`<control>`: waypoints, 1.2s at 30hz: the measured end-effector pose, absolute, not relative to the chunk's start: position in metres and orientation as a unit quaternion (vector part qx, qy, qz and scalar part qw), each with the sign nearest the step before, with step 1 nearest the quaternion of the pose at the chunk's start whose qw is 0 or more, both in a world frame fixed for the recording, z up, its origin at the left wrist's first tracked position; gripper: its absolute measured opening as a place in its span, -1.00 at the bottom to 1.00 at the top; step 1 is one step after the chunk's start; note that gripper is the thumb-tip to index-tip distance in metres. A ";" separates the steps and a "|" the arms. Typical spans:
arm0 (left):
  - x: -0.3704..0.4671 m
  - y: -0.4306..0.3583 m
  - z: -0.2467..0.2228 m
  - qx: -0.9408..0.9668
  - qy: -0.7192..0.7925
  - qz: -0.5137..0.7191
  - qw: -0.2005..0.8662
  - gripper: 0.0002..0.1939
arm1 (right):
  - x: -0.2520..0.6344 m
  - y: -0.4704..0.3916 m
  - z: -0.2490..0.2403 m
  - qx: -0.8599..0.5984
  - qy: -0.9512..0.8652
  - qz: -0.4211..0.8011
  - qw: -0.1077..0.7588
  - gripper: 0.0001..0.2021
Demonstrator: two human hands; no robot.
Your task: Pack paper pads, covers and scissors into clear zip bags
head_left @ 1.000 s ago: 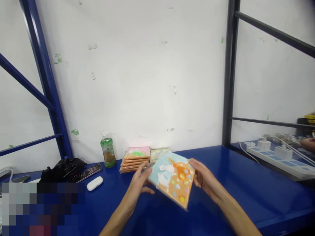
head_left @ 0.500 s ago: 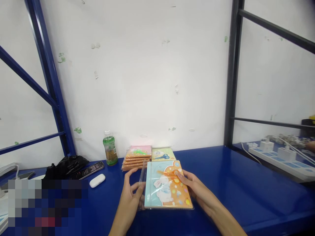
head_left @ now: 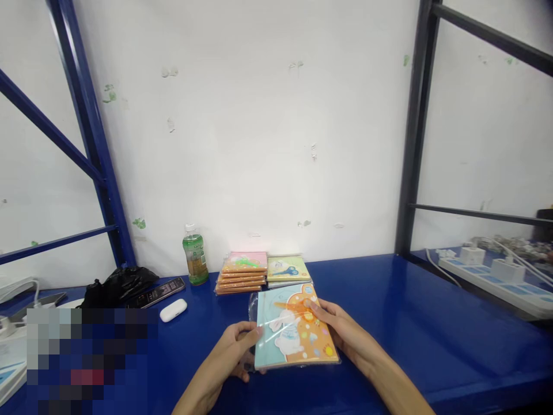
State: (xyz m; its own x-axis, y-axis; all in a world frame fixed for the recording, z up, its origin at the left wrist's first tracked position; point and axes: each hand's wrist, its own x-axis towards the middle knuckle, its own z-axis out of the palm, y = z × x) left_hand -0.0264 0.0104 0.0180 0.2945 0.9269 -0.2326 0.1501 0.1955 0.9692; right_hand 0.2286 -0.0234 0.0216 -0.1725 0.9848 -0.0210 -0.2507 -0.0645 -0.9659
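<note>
Holding a rabbit-cover booklet [head_left: 289,340] in both hands [head_left: 348,336], corner badge [head_left: 308,290] unreadable.

wrapped booklet [head_left: 291,331], fingers [head_left: 322,312] holding both sides

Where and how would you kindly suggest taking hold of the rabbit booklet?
Probably pinch the rabbit booklet by its left and right edges, thumbs on top, coming from both sides: it is thin and flat, with its cover facing up.
</note>
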 end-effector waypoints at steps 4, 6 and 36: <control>-0.024 0.000 0.031 0.564 0.475 0.310 0.601 -0.36 | 0.223 -0.023 0.022 -0.419 -0.486 0.592 0.488 -0.42; -0.024 -0.002 0.034 0.569 0.474 0.314 0.594 -0.41 | 0.227 -0.020 0.021 -0.451 -0.506 0.557 0.480 -0.42; -0.061 -0.002 0.066 0.561 0.487 0.335 0.580 -0.23 | 0.204 -0.027 0.033 -0.507 -0.598 0.461 0.416 -0.31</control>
State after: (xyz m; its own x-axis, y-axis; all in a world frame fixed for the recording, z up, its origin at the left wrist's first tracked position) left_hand -0.0614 -0.0017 0.0658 0.3010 0.9347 -0.1892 0.1575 0.1470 0.9765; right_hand 0.2035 -0.0272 0.0333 -0.1393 0.9898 0.0304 0.2222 0.0612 -0.9731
